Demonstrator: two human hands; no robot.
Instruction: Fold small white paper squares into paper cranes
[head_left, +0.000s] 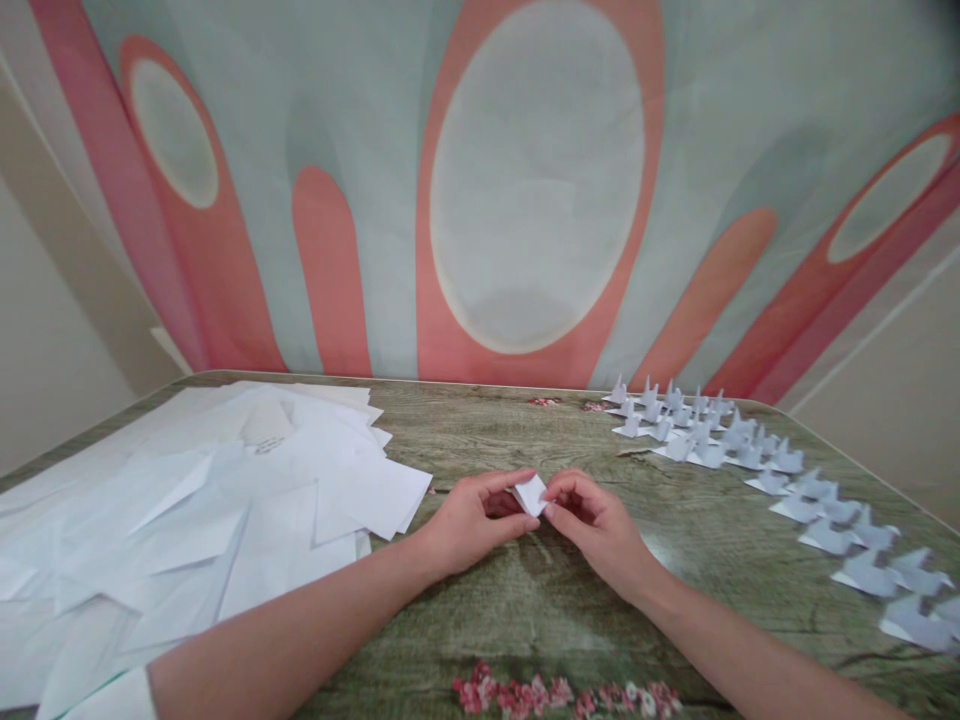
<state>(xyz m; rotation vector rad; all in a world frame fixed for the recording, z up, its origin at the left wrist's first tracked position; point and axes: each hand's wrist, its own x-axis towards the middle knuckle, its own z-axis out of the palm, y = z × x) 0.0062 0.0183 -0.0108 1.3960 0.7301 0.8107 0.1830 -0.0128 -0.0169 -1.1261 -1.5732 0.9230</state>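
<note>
A small piece of white paper (530, 494), folded into a diamond shape, is held between my two hands over the middle of the table. My left hand (480, 512) grips its left side, thumb below and fingers above. On the other side, the thumb and forefinger of my right hand (592, 515) pinch the paper's right edge. Both sets of fingertips nearly meet around it. The finer folds are too small to make out.
Loose white paper sheets (277, 470) lie heaped across the left of the wood-patterned table (480, 430). Along the right stand rows of several folded white paper birds (705, 445). Printed pink flowers (517, 692) mark the near part. A patterned backdrop (390, 250) rises behind.
</note>
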